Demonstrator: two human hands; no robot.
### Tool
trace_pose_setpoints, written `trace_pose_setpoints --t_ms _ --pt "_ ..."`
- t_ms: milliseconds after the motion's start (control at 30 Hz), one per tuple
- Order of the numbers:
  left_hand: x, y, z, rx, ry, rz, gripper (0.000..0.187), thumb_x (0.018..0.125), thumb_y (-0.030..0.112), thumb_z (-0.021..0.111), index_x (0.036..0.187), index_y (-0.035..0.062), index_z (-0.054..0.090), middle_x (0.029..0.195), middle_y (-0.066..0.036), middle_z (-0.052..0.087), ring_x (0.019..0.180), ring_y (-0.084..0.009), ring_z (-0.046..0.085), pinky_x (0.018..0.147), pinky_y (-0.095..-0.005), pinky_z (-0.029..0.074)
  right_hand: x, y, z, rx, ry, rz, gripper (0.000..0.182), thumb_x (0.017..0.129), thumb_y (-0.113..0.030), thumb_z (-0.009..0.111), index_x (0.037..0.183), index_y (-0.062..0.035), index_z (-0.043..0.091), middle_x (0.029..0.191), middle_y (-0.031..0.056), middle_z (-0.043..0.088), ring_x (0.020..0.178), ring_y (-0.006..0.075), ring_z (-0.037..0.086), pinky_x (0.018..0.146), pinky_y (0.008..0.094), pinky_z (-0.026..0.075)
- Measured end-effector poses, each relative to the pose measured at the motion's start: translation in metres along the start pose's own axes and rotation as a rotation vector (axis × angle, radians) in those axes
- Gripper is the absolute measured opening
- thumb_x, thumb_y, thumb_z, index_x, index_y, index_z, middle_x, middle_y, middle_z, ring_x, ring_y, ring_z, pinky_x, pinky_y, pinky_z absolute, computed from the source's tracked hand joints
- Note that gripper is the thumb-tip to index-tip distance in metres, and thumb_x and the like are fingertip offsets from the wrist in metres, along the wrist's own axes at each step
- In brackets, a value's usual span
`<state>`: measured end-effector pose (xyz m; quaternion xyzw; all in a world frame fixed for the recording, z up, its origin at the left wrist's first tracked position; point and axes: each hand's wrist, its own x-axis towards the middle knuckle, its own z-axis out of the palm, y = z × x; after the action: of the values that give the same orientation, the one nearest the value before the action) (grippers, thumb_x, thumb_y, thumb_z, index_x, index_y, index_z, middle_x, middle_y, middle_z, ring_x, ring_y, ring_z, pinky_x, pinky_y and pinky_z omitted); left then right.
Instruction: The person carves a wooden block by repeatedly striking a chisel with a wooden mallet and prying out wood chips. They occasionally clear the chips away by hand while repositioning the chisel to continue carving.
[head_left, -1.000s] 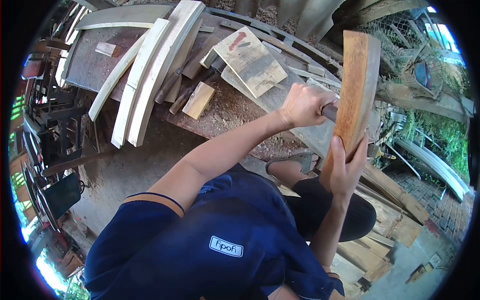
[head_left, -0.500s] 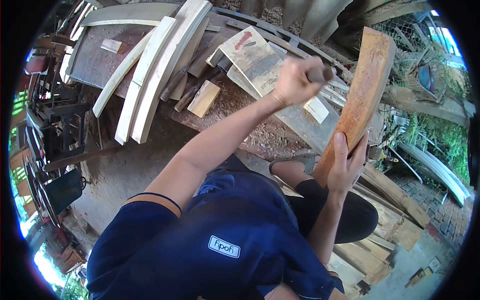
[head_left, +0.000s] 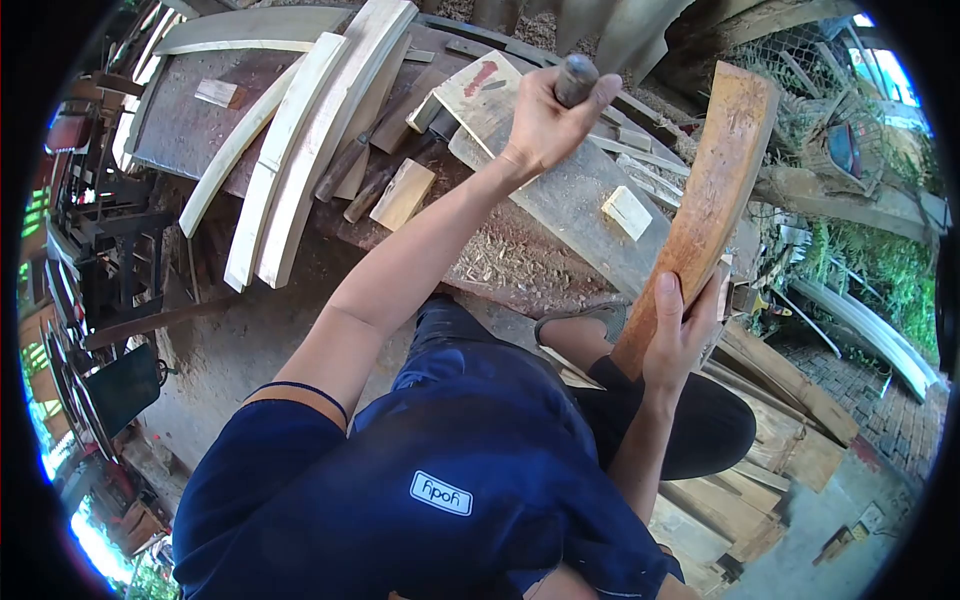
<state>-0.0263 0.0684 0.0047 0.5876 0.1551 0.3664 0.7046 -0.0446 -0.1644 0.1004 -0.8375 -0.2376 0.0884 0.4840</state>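
One dark cylindrical tool (head_left: 577, 82) is standing nearly end-on to the camera in the left hand (head_left: 545, 122), whose fingers are wrapping closely round it; its kind is remaining unclear, since the fist is hiding much of it. The right hand (head_left: 682, 318) is curling round the lower part of a curved wooden piece (head_left: 715, 180), its thumb lying along the near face and its fingers passing behind the far edge. The piece is slanting upward to the right of the grey board (head_left: 560, 210), its lower end coming close to the person's dark-clothed leg (head_left: 715, 430); whether it is resting there cannot be told.

Compared with a second ago, when the tool was appearing to meet the piece, the left hand is now holding it well apart, over the board with the red mark (head_left: 475, 95). The piece is also showing more of its broad brown face to the camera. For the work in hand, this is apparently meaning that the tool is no longer bearing on the wood and that the right hand alone is steadying it.

Between the hands, a small pale block (head_left: 627, 213) is lying in plain view on the grey board, while wood shavings (head_left: 535, 260) are covering the nearer bench surface.
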Motion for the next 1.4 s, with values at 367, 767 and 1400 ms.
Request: trace_pose_setpoints --t_ms 367,767,1400 --pt "-0.035 -0.016 0.038 0.294 -0.226 0.312 0.023 0.065 0.011 0.073 0.087 0.0143 0.070 0.062 -0.010 0.062 0.058 -0.0319 0.063 0.053 -0.0377 0.050 -0.004 -0.021 -0.016 0.644 -0.003 -0.071 0.057 0.091 -0.030 0.059 0.131 0.0067 0.042 0.095 0.0131 0.054 0.088 0.0221 0.054 0.082 0.0338 0.045" --pt "-0.054 -0.025 0.047 0.458 -0.437 0.345 0.024 0.065 0.020 0.070 0.088 0.0174 0.064 0.069 -0.007 0.064 0.068 -0.0326 0.065 0.057 -0.0446 0.049 -0.015 0.007 -0.009 0.405 0.134 -0.121 0.041 0.090 -0.018 0.056 0.123 0.0055 0.050 0.094 0.0171 0.058 0.074 0.0200 0.058 0.064 0.0313 0.049" --pt "0.016 -0.004 -0.015 -0.093 0.052 0.032 0.034 0.091 0.022 0.072 0.066 0.0094 0.055 0.056 0.006 0.048 0.048 -0.0026 0.041 0.043 -0.0215 0.031 0.001 0.009 0.001 0.053 -0.001 -0.004 0.047 0.091 -0.025 0.064 0.123 0.0061 0.049 0.098 0.0111 0.058 0.088 0.0180 0.055 0.080 0.0321 0.045"
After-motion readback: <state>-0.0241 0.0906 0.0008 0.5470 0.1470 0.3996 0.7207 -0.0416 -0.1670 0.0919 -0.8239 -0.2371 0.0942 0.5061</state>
